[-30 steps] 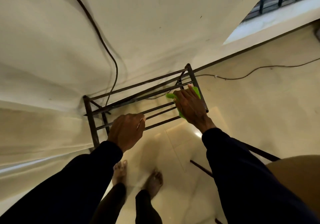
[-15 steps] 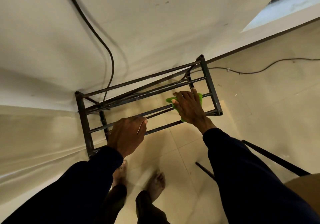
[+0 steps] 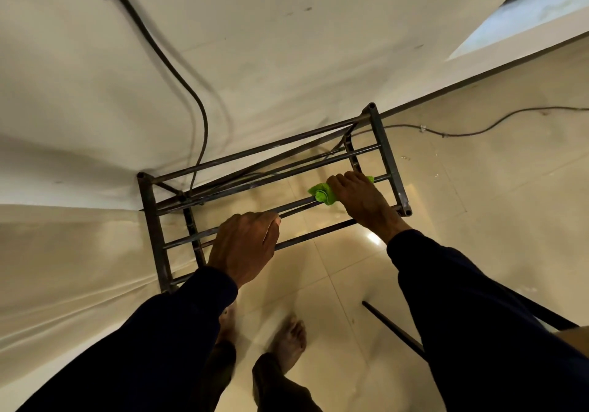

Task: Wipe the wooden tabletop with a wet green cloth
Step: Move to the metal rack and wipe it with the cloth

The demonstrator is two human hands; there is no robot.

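The green cloth (image 3: 323, 194) was bunched round a thin bar of the metal rack (image 3: 387, 156), just to the 3 o'clock side of the middle of the view. The right hand (image 3: 363, 199) gripped it, with its fingers curled round cloth and bar together. At 7 o'clock from the cloth, the left hand (image 3: 245, 246) held another bar with its fingers curled over it, likely to steady the rack.

To wipe well, I think the cloth should be wrapped tight and slid along the whole bar.

The cloth was not on wood. A brown edge (image 3: 577, 338) far off at 4 o'clock might be the counter, but too little showed to tell. No bucket or bowl showed. The rack stood on the tiled floor (image 3: 478, 220) by the wall (image 3: 287, 45).
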